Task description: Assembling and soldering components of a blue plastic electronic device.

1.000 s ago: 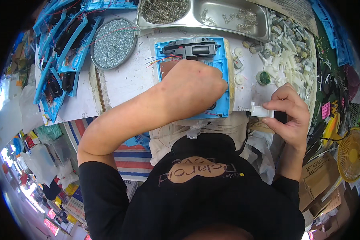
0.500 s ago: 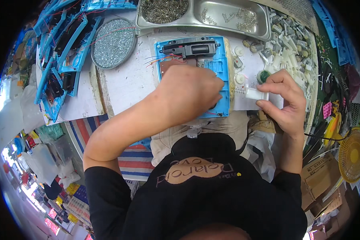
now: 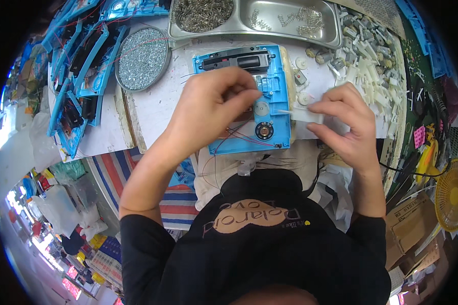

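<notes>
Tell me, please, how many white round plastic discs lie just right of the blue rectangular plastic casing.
2 clearly visible: an upper disc beside the casing, and a lower disc near the right hand. More may be hidden beneath that hand.

Over on the right, there's a round yellow lattice (image 3: 450, 197) near a brown cardboard box (image 3: 408, 223), a pink block (image 3: 419, 136) higher up; across on the desk (image 3: 150, 114), a round dish (image 3: 137, 90) full of silvery bits (image 3: 143, 57)!
</notes>
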Demonstrator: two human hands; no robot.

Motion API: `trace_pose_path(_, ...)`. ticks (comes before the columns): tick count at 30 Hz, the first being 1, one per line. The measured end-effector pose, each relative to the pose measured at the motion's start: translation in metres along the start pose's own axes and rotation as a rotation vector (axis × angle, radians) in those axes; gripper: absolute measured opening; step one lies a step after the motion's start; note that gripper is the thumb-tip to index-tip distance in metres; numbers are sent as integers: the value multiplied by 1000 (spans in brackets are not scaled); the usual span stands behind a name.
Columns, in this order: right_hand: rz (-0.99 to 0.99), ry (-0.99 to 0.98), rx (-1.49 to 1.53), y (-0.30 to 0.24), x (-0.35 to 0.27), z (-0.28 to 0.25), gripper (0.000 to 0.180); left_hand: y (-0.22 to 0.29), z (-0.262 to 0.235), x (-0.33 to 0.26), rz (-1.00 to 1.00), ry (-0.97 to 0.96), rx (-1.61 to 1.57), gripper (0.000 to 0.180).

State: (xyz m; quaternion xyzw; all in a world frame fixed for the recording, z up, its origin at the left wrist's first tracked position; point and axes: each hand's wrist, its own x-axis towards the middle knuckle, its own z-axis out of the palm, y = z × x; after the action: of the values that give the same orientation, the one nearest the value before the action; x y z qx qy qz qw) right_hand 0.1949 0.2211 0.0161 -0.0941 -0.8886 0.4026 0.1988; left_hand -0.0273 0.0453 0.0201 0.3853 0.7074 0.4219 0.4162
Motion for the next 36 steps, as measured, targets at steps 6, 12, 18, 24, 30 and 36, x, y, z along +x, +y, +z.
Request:
trace_pose_path(6,-163,-102,-164,-7,27,14,35,-7,14,-8,63,148,-138,7)
trace_pose_path(12,-275,-199,-163,-5,45,19,34,-15,19,-5,181,179,-153,5)
trace_pose_path(18,-240,-112,74,27,31,34,34,-28,24,-6,186,217,-130,7)
trace_pose_path(24,-184,-112,19,22,27,47,29,-29,26,-4,223,235,-80,9)
trace_pose_path(30,-23,-188,-146,-1,23,40,27,-23,23,-7,150,220,-97,8)
trace_pose_path(36,160,366,-439,58,-4,-35,16,-29,22,-20,311,277,-124,21)
